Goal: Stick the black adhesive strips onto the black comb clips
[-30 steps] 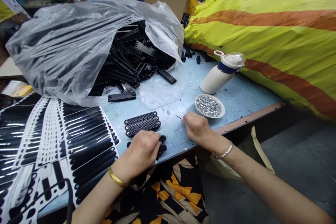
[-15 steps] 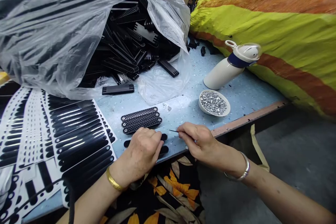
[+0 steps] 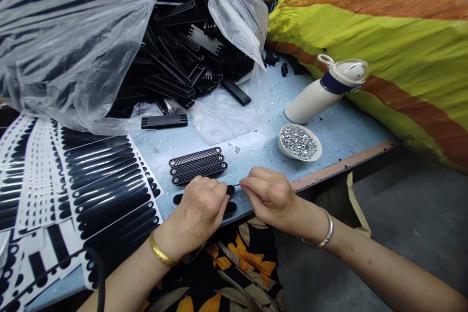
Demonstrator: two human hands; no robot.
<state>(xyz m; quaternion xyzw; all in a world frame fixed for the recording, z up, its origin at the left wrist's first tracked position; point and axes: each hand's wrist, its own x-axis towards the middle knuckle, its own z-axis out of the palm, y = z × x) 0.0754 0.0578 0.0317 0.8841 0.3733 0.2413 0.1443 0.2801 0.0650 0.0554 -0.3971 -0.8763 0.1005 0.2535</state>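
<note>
Right hand [image 3: 270, 195] has come away from the bowl [image 3: 286, 154] of small metal parts [image 3: 298, 141], towards the left hand [image 3: 203, 204], at the front edge of the bench [image 3: 256, 151]. Its thumb and forefinger pinch a thin dark tool [image 3: 237, 185]; the other fingers curl in. The tool tip, a second ago well apart from the black strips [image 3: 230, 209], now points at the upper strip's right end; contact cannot be told.

Left hand keeps roughly its place over the strips, just in from the front edge. Fingers bent and close together; their grip is hidden, so I cannot tell what they pinch. Strip ends show on both sides of it.

Judgement: attention has passed from the bowl side to the strips, with the left hand probably steadying them for the tool.

Three textured black pieces [image 3: 198, 165] lie side by side, just beyond the left hand from the front edge, apparently untouched.
</note>
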